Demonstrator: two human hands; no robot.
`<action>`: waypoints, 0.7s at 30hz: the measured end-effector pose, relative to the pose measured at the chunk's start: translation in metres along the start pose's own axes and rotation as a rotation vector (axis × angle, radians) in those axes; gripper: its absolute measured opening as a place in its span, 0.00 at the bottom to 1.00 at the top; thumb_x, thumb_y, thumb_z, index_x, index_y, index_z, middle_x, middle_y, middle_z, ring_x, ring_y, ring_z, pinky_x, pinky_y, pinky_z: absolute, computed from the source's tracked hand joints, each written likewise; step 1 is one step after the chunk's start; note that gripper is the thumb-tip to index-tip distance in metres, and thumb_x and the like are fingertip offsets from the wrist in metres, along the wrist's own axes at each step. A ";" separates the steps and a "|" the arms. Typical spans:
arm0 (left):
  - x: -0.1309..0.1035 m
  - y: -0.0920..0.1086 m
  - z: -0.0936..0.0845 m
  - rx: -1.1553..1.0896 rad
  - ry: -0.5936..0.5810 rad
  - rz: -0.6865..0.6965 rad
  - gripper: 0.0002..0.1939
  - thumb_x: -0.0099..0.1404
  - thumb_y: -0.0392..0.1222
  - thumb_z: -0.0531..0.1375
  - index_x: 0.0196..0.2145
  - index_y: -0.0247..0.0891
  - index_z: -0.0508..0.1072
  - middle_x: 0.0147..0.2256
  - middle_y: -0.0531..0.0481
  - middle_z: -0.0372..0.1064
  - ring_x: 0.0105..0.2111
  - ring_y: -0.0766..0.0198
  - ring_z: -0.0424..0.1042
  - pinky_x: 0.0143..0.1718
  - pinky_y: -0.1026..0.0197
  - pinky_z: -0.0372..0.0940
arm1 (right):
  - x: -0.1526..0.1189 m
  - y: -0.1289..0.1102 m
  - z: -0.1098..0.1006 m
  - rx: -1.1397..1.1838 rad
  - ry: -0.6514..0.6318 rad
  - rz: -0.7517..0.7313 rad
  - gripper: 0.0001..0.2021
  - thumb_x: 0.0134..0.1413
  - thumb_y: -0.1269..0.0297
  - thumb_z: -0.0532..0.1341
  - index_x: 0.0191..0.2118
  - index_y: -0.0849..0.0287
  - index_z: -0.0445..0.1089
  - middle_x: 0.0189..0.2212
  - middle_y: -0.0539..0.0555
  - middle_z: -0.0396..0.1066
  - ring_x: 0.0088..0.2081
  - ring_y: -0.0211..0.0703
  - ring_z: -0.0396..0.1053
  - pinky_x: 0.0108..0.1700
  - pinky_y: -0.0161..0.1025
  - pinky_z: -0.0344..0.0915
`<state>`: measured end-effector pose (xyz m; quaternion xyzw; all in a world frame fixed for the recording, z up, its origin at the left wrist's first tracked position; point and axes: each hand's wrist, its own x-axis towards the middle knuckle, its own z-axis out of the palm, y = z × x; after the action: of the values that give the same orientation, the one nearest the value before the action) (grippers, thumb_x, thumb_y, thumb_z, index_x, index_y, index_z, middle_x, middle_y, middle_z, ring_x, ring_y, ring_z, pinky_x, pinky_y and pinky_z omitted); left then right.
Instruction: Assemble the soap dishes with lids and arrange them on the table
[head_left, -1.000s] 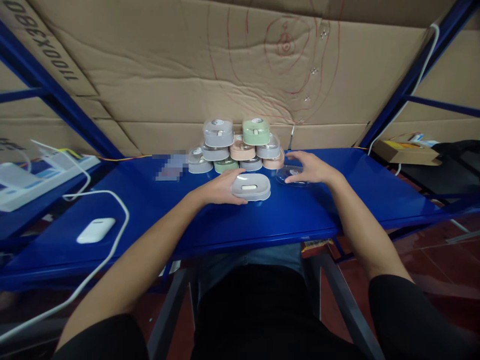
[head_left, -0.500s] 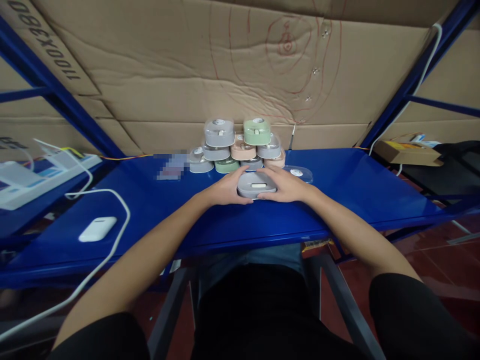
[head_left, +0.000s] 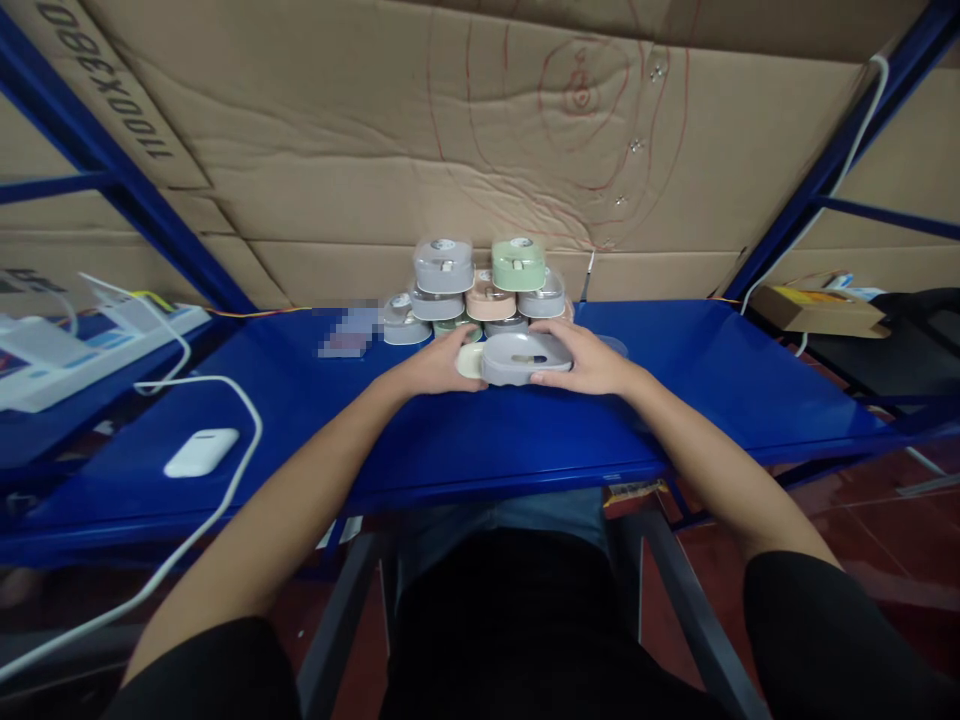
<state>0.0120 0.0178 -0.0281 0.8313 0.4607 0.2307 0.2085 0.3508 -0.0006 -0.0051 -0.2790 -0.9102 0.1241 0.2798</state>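
As fingers grip smooth oval grey shell, rounded cream piece

Box base in right grip, inner piece in left grip, left of the base, stacked boxes on worktop behind both grips, lid behind right grip, earbud case left of left grip

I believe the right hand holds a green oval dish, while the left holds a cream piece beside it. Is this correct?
Only the colour is wrong: the head view shows a grey oval dish in the right hand; the left hand holds the cream piece beside it.
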 end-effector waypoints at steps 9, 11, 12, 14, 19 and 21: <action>-0.005 -0.004 -0.016 0.141 -0.040 0.004 0.46 0.58 0.63 0.77 0.67 0.40 0.74 0.66 0.31 0.79 0.65 0.27 0.78 0.69 0.26 0.71 | -0.007 -0.016 -0.012 0.078 -0.288 0.034 0.58 0.46 0.30 0.84 0.77 0.56 0.72 0.72 0.66 0.77 0.69 0.70 0.77 0.73 0.65 0.72; -0.005 -0.003 -0.016 0.151 -0.040 0.002 0.47 0.58 0.64 0.77 0.68 0.40 0.74 0.66 0.31 0.79 0.66 0.28 0.78 0.70 0.27 0.71 | -0.005 -0.016 -0.011 0.069 -0.319 0.045 0.61 0.43 0.29 0.85 0.78 0.55 0.72 0.72 0.67 0.77 0.69 0.72 0.77 0.72 0.65 0.73; -0.005 -0.002 -0.016 0.151 -0.042 0.004 0.47 0.58 0.64 0.77 0.69 0.40 0.74 0.66 0.31 0.79 0.67 0.28 0.78 0.70 0.28 0.71 | -0.004 -0.015 -0.012 0.063 -0.320 0.054 0.61 0.43 0.29 0.85 0.78 0.55 0.72 0.71 0.67 0.78 0.68 0.71 0.77 0.71 0.64 0.74; -0.005 -0.001 -0.015 0.149 -0.043 0.014 0.47 0.58 0.64 0.77 0.69 0.41 0.74 0.66 0.32 0.79 0.67 0.29 0.78 0.70 0.28 0.71 | -0.004 -0.008 -0.016 0.047 -0.272 0.082 0.57 0.51 0.27 0.81 0.77 0.55 0.72 0.68 0.66 0.80 0.65 0.69 0.80 0.67 0.62 0.77; -0.006 0.005 -0.016 0.173 -0.055 -0.004 0.49 0.59 0.66 0.75 0.70 0.39 0.73 0.70 0.30 0.77 0.70 0.27 0.76 0.72 0.29 0.70 | -0.011 0.027 -0.036 -0.234 -0.107 0.326 0.43 0.67 0.30 0.72 0.75 0.55 0.74 0.67 0.69 0.79 0.67 0.74 0.77 0.70 0.69 0.73; -0.007 0.009 -0.017 0.176 -0.058 -0.017 0.49 0.58 0.66 0.75 0.70 0.39 0.73 0.70 0.30 0.76 0.71 0.26 0.75 0.72 0.29 0.70 | -0.015 0.042 -0.044 -0.341 -0.188 0.487 0.50 0.56 0.33 0.80 0.75 0.57 0.73 0.70 0.71 0.76 0.71 0.80 0.74 0.72 0.71 0.72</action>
<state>0.0048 0.0098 -0.0107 0.8488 0.4801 0.1631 0.1498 0.4051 0.0278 0.0078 -0.5191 -0.8462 0.0582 0.1056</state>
